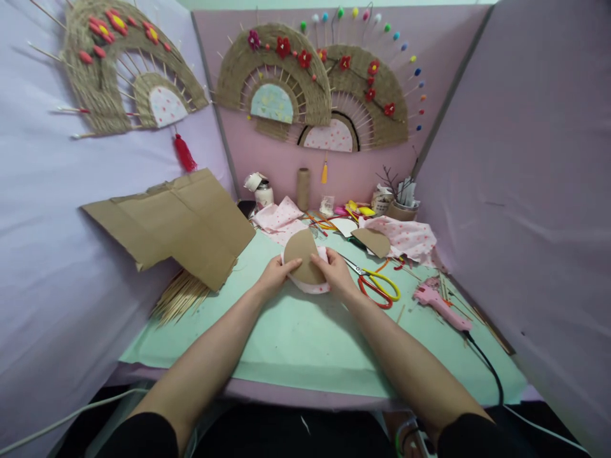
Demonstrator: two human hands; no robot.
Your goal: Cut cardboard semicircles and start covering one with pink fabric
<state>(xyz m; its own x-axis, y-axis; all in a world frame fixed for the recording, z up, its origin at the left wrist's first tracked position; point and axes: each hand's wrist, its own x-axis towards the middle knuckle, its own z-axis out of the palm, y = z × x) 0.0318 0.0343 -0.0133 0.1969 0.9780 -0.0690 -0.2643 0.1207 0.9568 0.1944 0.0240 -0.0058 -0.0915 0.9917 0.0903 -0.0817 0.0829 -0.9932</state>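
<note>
A brown cardboard half-disc (302, 254) lies on a piece of white fabric with pink dots (312, 287) in the middle of the mint-green table mat (305, 337). My left hand (275, 275) grips the left edge of the half-disc and fabric, fingers curled over it. My right hand (336, 272) pinches the right edge, thumb on the cardboard. The fabric peeks out below and to the sides of the cardboard.
Scissors with red and yellow handles (377, 285) and a pink glue gun (442, 305) lie to the right. Large cardboard sheets (181, 219) and a bundle of wooden skewers (179, 298) sit at left. More dotted fabric (405, 236), jars and woven fans (272, 76) fill the back.
</note>
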